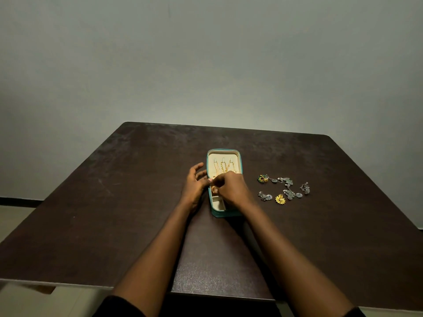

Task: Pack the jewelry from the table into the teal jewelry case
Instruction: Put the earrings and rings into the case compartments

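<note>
One teal jewelry case is seen open near the middle of a dark brown table, just ahead of the person. Its long axis runs away from the person, with the lid half at the far end and the tray half at the near end. Three hooks are counted on the cream lining of the far half, and gold chains are hung from them; their number cannot be told. In the near half a small gold piece is lodged by the left wall, and one pale compartment is exposed below it. Two hands are at the case. The left hand is held against the left wall with its fingers spread. The right hand is laid over the tray with its fingers curled and the tips drawn together just above the small gold piece — whether anything is pinched cannot be told. To the right of the case, apart from it, loose jewelry is laid on the table: one green-and-gold piece, one gold flower-shaped piece and silver pieces in about four clusters — an exact count is not possible. One plain grey wall is seen behind the table.
</note>
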`<move>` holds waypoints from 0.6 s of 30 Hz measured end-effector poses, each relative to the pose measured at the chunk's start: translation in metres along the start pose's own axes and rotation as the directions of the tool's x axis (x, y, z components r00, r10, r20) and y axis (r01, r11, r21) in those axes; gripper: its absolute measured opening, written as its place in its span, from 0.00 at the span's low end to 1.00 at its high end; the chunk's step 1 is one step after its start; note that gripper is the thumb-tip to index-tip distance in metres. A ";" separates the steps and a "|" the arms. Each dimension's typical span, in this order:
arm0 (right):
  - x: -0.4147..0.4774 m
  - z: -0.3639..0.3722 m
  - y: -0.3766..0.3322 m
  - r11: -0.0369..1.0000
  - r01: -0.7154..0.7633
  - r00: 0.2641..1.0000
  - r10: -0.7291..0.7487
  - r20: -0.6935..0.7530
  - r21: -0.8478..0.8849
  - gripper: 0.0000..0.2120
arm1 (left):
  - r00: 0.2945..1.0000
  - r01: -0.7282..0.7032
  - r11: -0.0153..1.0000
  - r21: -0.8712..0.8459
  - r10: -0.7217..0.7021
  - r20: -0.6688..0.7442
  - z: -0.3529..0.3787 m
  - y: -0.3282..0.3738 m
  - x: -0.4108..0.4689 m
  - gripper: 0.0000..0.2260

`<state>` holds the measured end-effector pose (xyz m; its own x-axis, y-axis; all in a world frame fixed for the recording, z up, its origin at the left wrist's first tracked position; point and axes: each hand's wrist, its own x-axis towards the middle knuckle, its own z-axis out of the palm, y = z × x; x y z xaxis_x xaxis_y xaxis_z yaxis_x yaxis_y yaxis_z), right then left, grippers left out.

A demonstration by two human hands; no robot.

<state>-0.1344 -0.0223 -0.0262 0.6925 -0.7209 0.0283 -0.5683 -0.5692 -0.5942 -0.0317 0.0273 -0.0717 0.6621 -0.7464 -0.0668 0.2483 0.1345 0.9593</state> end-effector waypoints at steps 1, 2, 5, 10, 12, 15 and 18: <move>0.001 0.000 0.000 1.000 0.011 1.000 -0.011 -0.014 -0.015 0.11 | 1.000 0.002 1.000 -0.009 -0.002 -0.002 0.000 0.000 0.000 0.27; 0.002 0.000 0.000 1.000 0.017 0.999 -0.018 -0.035 -0.022 0.10 | 1.000 0.003 1.000 -0.016 -0.003 -0.003 0.000 0.000 0.001 0.27; 0.005 -0.001 -0.002 1.000 0.005 0.995 -0.007 -0.104 -0.018 0.10 | 1.000 -0.003 1.000 -0.009 0.003 -0.004 0.000 0.000 0.001 0.27; 0.002 0.000 -0.005 0.999 -0.041 0.986 0.035 -0.164 -0.032 0.11 | 1.000 -0.013 1.000 -0.012 0.013 -0.003 0.000 -0.001 0.000 0.26; 0.003 -0.001 -0.005 0.998 -0.047 0.985 0.040 -0.165 -0.039 0.11 | 1.000 -0.011 1.000 -0.013 0.011 0.000 0.000 -0.001 -0.001 0.26; 0.006 -0.006 -0.003 0.995 -0.083 0.989 0.088 -0.115 0.052 0.10 | 1.000 -0.004 1.000 -0.015 0.004 0.003 0.000 0.001 -0.002 0.26; 0.010 -0.013 -0.001 0.989 -0.112 0.994 0.112 0.003 0.095 0.10 | 1.000 0.006 1.000 -0.025 -0.006 0.004 0.001 0.003 -0.003 0.26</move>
<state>-0.1324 -0.0340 -0.0146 0.6256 -0.7791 -0.0405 -0.5974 -0.4450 -0.6672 -0.0337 0.0292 -0.0686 0.6578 -0.7498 -0.0712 0.2699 0.1464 0.9517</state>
